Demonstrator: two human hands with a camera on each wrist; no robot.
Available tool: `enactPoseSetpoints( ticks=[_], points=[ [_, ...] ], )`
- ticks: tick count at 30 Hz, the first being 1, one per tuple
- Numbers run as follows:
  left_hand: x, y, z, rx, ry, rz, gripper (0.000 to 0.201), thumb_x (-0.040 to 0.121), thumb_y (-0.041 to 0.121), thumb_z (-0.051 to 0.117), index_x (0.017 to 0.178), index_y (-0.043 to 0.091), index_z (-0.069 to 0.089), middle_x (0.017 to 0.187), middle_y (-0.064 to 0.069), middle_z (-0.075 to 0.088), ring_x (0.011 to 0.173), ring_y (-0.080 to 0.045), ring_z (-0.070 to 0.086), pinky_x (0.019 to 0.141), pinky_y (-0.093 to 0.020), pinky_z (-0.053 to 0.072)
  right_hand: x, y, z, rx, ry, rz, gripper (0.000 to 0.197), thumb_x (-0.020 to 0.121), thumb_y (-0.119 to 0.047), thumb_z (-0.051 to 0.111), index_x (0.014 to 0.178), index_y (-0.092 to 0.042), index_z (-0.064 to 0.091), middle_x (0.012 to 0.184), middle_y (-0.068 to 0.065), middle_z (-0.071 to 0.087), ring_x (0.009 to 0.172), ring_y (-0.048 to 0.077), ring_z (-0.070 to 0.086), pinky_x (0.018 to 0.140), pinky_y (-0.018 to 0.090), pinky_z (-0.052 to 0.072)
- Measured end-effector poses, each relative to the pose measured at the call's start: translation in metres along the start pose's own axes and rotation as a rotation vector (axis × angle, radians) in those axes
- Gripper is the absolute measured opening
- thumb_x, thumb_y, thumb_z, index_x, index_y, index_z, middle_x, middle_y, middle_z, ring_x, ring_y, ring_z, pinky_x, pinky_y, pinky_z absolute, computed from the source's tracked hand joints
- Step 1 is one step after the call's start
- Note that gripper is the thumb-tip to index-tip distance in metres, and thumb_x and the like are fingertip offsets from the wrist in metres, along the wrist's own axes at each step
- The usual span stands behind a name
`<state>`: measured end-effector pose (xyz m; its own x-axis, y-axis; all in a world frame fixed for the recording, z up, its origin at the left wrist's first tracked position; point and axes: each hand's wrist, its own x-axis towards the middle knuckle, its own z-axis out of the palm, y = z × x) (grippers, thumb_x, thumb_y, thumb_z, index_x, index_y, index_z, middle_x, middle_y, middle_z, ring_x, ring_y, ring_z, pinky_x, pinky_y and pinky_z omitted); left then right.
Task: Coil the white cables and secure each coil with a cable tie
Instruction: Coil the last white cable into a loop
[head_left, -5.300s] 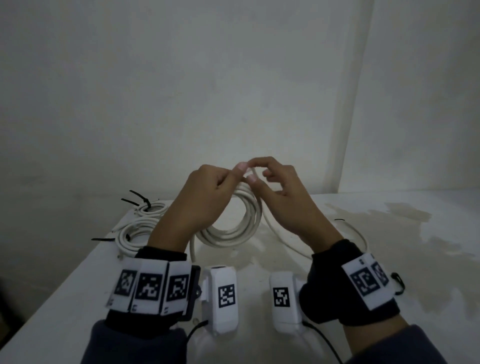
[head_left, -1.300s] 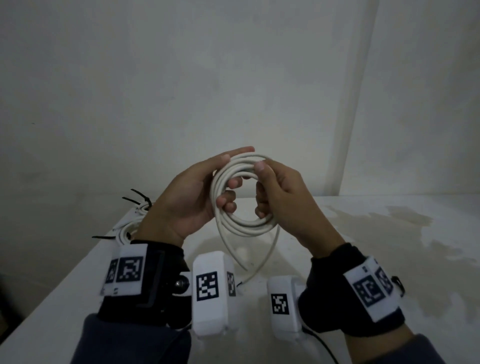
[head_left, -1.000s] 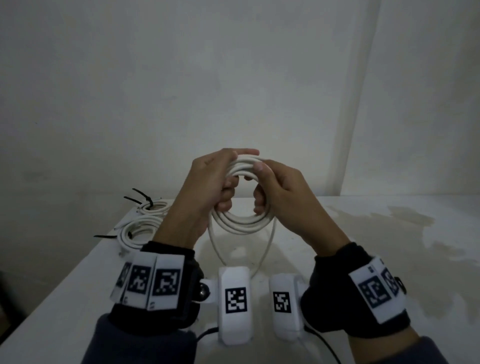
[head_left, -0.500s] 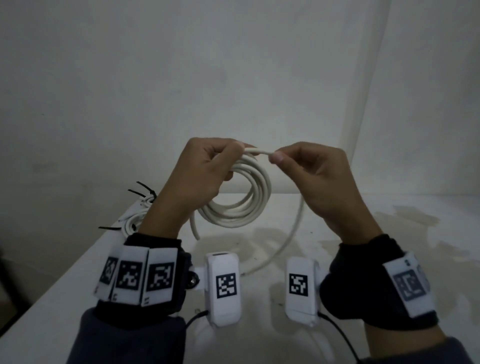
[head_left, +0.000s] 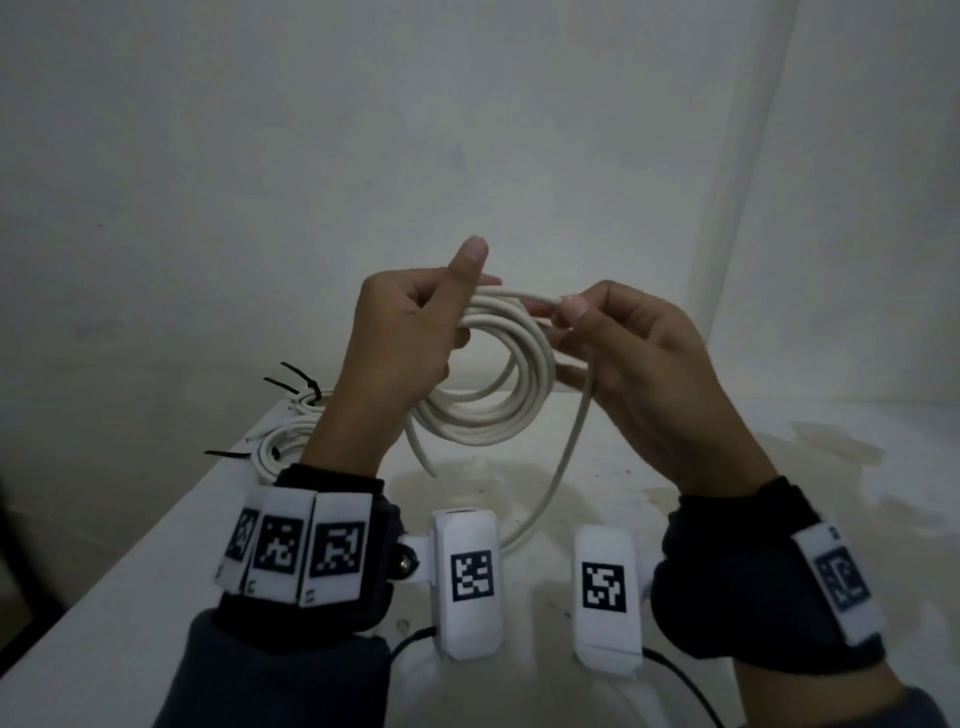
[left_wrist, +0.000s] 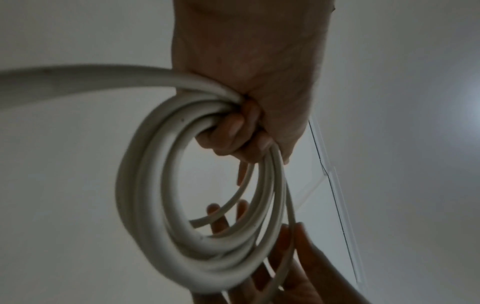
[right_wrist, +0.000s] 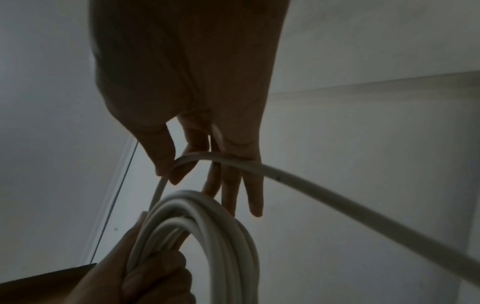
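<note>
A white cable coil (head_left: 498, 395) hangs in the air above the table, and my left hand (head_left: 410, 332) grips its upper left part with curled fingers, thumb raised. The left wrist view shows the same coil (left_wrist: 161, 185) bunched inside my left hand (left_wrist: 244, 123). My right hand (head_left: 613, 332) pinches the loose strand (head_left: 571, 447) between thumb and forefinger at the coil's top right, its other fingers stretched out. That strand (right_wrist: 311, 181) crosses my right hand (right_wrist: 179, 164) in the right wrist view and drops toward the table.
Two tied white coils (head_left: 285, 441) with black cable ties (head_left: 296, 384) lie at the far left of the white table (head_left: 753, 467). The table's left edge falls off to dark floor. A plain wall stands close behind.
My right hand has come back in toward the coil, laying another turn of the strand over its top. The left thumb has lifted. The loose tail has grown shorter.
</note>
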<state>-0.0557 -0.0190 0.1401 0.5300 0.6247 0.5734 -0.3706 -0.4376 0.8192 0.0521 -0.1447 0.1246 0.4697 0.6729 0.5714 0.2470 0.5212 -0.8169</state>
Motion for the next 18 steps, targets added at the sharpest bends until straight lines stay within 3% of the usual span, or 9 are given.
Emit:
enactPoseSetpoints(
  ticks=[2, 4, 6, 10, 13, 15, 17, 18],
  points=[
    [0.001, -0.003, 0.001, -0.024, 0.041, -0.022, 0.043, 0.089, 0.047, 0.056, 0.056, 0.021, 0.064, 0.038, 0.010, 0.036, 0.034, -0.008, 0.032, 0.040, -0.019, 0.026, 0.000, 0.003, 0.003, 0.047, -0.062, 0.073, 0.020, 0.092, -0.025, 0.053, 0.079, -0.010, 0.054, 0.096, 0.009, 0.071, 0.087, 0.026, 0.065, 0.078, 0.039, 0.055],
    [0.003, -0.006, 0.001, 0.003, 0.088, -0.028, 0.061, 0.090, 0.047, 0.056, 0.036, 0.022, 0.042, 0.034, 0.009, 0.032, 0.034, -0.011, 0.027, 0.042, -0.020, 0.025, 0.000, 0.007, 0.004, 0.003, -0.073, 0.120, 0.021, 0.094, -0.027, 0.048, 0.083, -0.010, 0.053, 0.095, 0.014, 0.068, 0.091, 0.032, 0.064, 0.082, 0.043, 0.054],
    [0.004, -0.008, 0.003, 0.002, 0.135, -0.040, 0.062, 0.090, 0.047, 0.056, 0.037, 0.022, 0.036, 0.035, 0.010, 0.031, 0.034, -0.012, 0.026, 0.043, -0.021, 0.025, 0.000, 0.010, 0.008, -0.066, -0.060, 0.120, 0.021, 0.099, -0.027, 0.044, 0.086, -0.012, 0.051, 0.095, 0.017, 0.067, 0.094, 0.031, 0.064, 0.080, 0.039, 0.053],
    [0.003, -0.010, 0.012, -0.019, 0.180, -0.045, 0.054, 0.092, 0.048, 0.052, 0.051, 0.016, 0.038, 0.036, 0.010, 0.032, 0.037, -0.013, 0.027, 0.045, -0.024, 0.026, 0.000, 0.014, 0.016, -0.148, 0.001, 0.063, 0.015, 0.103, -0.026, 0.037, 0.091, -0.020, 0.045, 0.087, 0.010, 0.062, 0.080, 0.019, 0.059, 0.075, 0.035, 0.051],
    [0.001, -0.010, 0.019, -0.063, 0.200, -0.059, 0.055, 0.095, 0.045, 0.049, 0.050, 0.016, 0.036, 0.035, 0.009, 0.032, 0.035, -0.011, 0.025, 0.043, -0.022, 0.025, -0.001, 0.015, 0.017, -0.121, 0.041, 0.029, 0.007, 0.104, -0.025, 0.036, 0.102, -0.030, 0.041, 0.084, 0.009, 0.060, 0.074, 0.016, 0.056, 0.070, 0.034, 0.046],
    [0.000, -0.009, 0.020, -0.090, 0.224, -0.072, 0.056, 0.096, 0.044, 0.048, 0.049, 0.017, 0.035, 0.034, 0.009, 0.033, 0.034, -0.010, 0.025, 0.042, -0.021, 0.025, 0.000, 0.015, 0.016, -0.067, 0.037, 0.042, 0.013, 0.104, -0.025, 0.036, 0.113, -0.033, 0.041, 0.083, 0.008, 0.062, 0.071, 0.017, 0.056, 0.067, 0.032, 0.046],
    [-0.001, -0.009, 0.021, -0.107, 0.243, -0.076, 0.056, 0.096, 0.044, 0.048, 0.050, 0.016, 0.034, 0.034, 0.009, 0.033, 0.033, -0.010, 0.025, 0.041, -0.021, 0.025, 0.000, 0.013, 0.014, -0.046, -0.008, 0.091, 0.022, 0.104, -0.025, 0.034, 0.121, -0.025, 0.048, 0.081, 0.010, 0.064, 0.069, 0.018, 0.057, 0.066, 0.032, 0.048],
    [-0.002, -0.009, 0.022, -0.116, 0.250, -0.073, 0.055, 0.096, 0.043, 0.047, 0.050, 0.016, 0.034, 0.034, 0.010, 0.033, 0.034, -0.010, 0.025, 0.040, -0.021, 0.025, 0.000, 0.012, 0.013, -0.031, -0.037, 0.116, 0.027, 0.105, -0.025, 0.032, 0.117, -0.016, 0.055, 0.080, 0.011, 0.065, 0.069, 0.019, 0.058, 0.066, 0.032, 0.048]
  ],
)
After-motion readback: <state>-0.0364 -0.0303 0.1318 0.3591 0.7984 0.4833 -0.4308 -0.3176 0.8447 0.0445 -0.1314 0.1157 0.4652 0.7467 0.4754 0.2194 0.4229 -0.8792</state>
